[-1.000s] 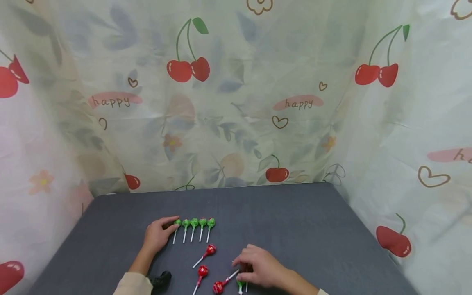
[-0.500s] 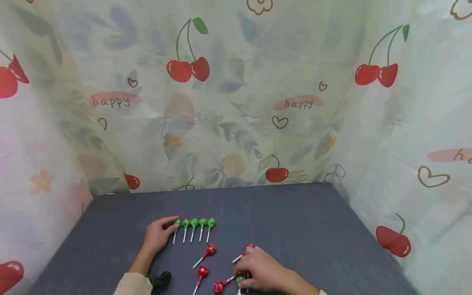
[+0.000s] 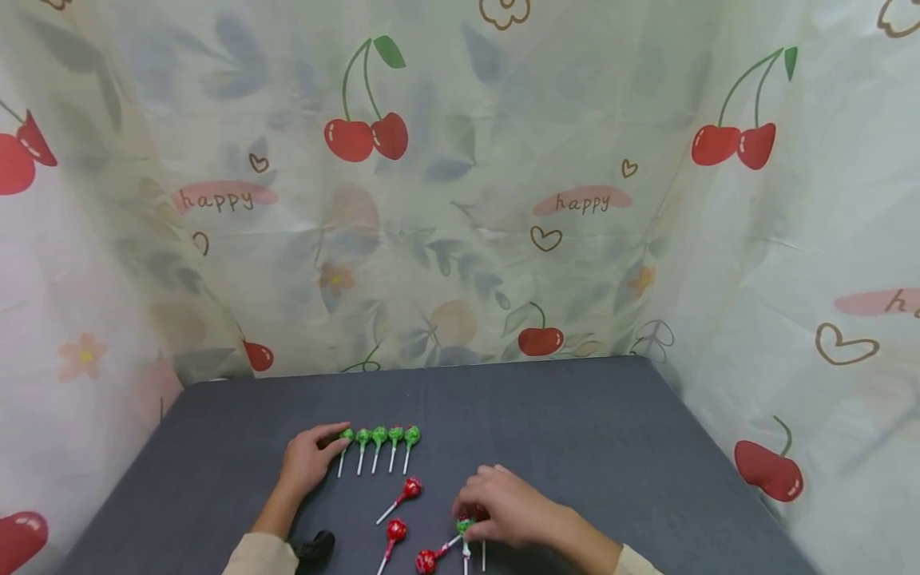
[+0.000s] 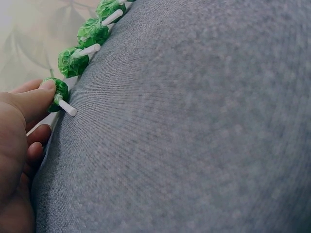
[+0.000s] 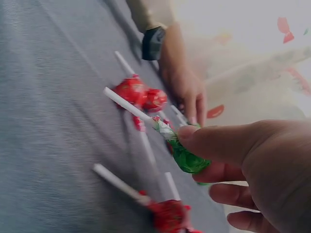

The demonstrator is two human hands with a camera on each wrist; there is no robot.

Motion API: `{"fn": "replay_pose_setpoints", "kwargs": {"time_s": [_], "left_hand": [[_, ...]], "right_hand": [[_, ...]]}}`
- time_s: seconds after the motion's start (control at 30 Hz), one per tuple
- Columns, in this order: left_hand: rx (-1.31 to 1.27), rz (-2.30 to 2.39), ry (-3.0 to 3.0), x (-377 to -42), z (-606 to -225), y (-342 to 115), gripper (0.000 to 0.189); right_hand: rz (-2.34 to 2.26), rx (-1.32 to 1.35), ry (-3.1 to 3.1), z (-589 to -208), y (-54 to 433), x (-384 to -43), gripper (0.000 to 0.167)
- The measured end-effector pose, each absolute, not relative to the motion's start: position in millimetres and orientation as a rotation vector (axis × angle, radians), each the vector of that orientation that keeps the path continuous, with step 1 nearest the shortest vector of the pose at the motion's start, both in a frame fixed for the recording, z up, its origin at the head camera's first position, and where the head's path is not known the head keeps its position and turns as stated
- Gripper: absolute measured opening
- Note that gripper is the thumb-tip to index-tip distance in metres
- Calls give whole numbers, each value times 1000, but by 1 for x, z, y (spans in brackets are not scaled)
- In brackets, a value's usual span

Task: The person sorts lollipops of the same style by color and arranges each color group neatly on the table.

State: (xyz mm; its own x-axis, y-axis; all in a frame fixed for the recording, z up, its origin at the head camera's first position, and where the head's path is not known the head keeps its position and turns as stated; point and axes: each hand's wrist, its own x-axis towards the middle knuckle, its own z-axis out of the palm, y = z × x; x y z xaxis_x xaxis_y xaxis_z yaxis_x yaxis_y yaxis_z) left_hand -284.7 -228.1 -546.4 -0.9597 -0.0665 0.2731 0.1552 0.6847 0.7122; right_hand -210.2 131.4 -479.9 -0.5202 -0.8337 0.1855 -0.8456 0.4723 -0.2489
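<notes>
In the head view a row of several green-wrapped lollipops [image 3: 379,435] lies on the dark cloth, sticks toward me. My left hand [image 3: 307,460] is at the row's left end, with thumb and fingers pinching the head of the leftmost green lollipop [image 4: 59,94]. My right hand [image 3: 506,503] pinches another green lollipop [image 5: 189,158] by its wrapped head between thumb and forefinger; its white stick points toward me. In the right wrist view a red lollipop [image 5: 167,216] lies below that hand; in the head view the hand mostly covers it.
Red lollipops lie loose between the hands: one upper [image 3: 412,488], one lower left [image 3: 396,529] and one near the front [image 3: 426,561]. A black wrist strap [image 3: 315,548] is by the left sleeve. Printed curtains [image 3: 446,239] stand behind the table [image 3: 575,431] and at both sides.
My right hand has taken hold of a green lollipop and moved it slightly away from me. A red lollipop visible beyond that hand half a second ago is now covered. My left hand stays put.
</notes>
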Motion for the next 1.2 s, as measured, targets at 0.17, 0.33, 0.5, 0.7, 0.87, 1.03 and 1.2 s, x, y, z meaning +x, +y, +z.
{"fn": "replay_pose_setpoints", "kwargs": {"time_s": [0.17,0.33,0.5,0.7,0.87,1.03,1.2], "left_hand": [[-53,-1149,-2628,-284,-546,-228,31],[-45,-1146,-2646,-284,-545,-228,31],[-55,-1143,-2661,-283,-547,-229,31],[-57,-1146,-2660,-284,-548,-229,32],[-63,-1161,-2653,-285,-547,-229,32],[-60,-1159,-2649,-285,-547,-229,32],[-77,-1148,-2625,-285,-548,-229,31]], "right_hand": [[484,1504,-2686,-464,126,-218,22],[538,1465,-2706,-450,119,-226,22],[637,1391,-2731,-441,115,-236,19],[707,1335,-2680,-442,111,-254,20],[735,1236,-2688,-449,108,-268,20],[768,1130,-2699,-462,104,-279,21],[785,1094,-2693,-478,102,-292,23]]}}
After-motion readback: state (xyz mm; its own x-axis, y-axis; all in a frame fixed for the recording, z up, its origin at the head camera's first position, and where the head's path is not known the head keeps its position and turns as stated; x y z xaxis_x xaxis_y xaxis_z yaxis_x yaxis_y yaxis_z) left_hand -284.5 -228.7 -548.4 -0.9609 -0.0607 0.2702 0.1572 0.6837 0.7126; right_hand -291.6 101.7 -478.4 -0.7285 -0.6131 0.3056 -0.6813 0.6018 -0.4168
